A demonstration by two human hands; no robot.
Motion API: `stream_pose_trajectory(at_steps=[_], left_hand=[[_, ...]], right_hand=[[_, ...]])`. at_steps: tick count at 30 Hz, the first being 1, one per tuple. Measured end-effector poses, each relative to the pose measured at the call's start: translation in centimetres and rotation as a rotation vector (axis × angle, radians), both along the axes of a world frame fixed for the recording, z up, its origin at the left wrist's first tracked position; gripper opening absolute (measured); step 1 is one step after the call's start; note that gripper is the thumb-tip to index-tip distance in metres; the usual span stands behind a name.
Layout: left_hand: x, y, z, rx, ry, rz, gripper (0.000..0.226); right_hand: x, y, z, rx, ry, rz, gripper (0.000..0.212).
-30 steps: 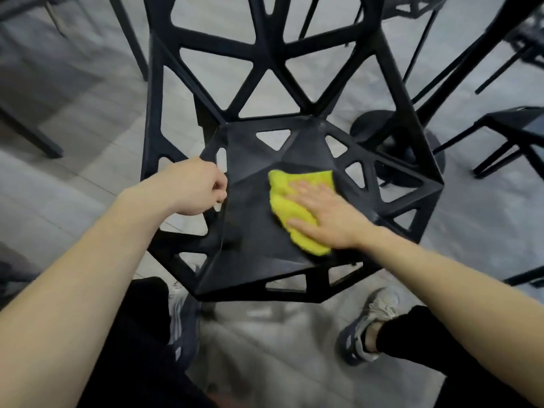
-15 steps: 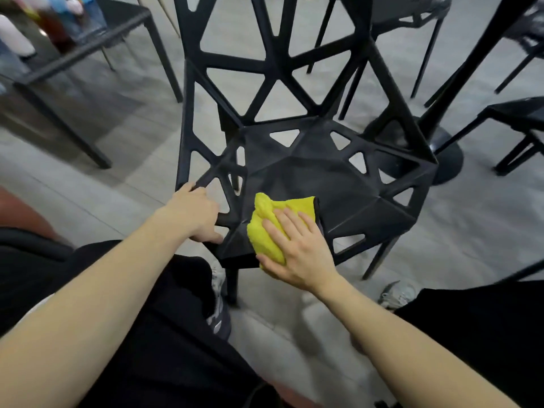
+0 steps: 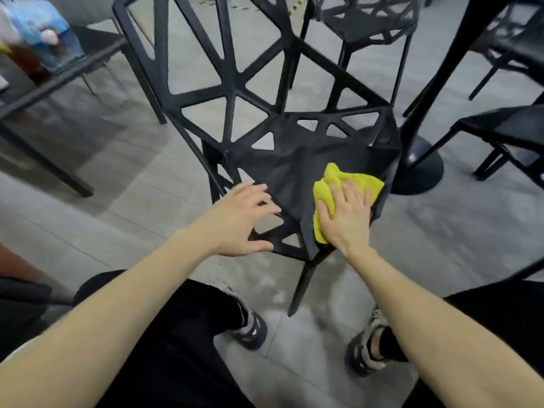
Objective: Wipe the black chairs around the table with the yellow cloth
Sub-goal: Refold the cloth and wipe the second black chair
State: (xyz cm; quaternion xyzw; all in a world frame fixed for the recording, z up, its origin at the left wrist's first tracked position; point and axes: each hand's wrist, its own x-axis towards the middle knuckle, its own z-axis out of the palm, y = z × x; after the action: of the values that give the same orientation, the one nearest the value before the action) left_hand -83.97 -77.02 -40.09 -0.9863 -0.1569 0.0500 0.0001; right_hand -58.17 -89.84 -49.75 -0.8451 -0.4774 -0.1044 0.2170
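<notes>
Under right hand [image 3: 346, 214], yellow cloth [image 3: 325, 191].

Both forearms are bare from the elbow down, with no sleeve, watch or band showing on either wrist. The left hand [image 3: 239, 220] and the right hand [image 3: 346, 219] wear no gloves or rings. The legs are covered in black trousers [image 3: 164, 348], loose and plain, with no visible pattern. On the feet, nearer the camera than the black chair [image 3: 294, 160], are two worn grey sneakers with darker toe panels: the left sneaker [image 3: 250, 328] and the right sneaker [image 3: 365, 348]. A black sock shows above the right one's collar.
</notes>
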Motion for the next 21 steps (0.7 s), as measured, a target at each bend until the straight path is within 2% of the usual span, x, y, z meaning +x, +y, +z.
stream_pose_trajectory(at_steps=[4,8,11,15,21], left_hand=[[-2.6,7.5,4.8,0.271,0.163,0.151,0.124],[-2.6,10.0,4.6,0.394,0.155,-0.039,0.105],[-2.2,9.9,3.7,0.413,0.094,0.008,0.103],[-0.2,9.1,3.6,0.406,0.12,0.143,0.105],[0.0,6.4,3.2,0.433,0.147,0.254,0.094]], right_hand=[[-5.7,-3.0,-0.8,0.104,0.009,0.218,0.045],[-4.1,-3.3,-1.5,0.218,-0.008,0.332,0.044],[-1.2,-2.0,-2.1,0.216,-0.065,0.438,0.043],[4.2,0.7,-1.4,0.123,-0.103,0.551,0.045],[3.2,1.7,0.0,0.06,0.017,0.378,0.042]])
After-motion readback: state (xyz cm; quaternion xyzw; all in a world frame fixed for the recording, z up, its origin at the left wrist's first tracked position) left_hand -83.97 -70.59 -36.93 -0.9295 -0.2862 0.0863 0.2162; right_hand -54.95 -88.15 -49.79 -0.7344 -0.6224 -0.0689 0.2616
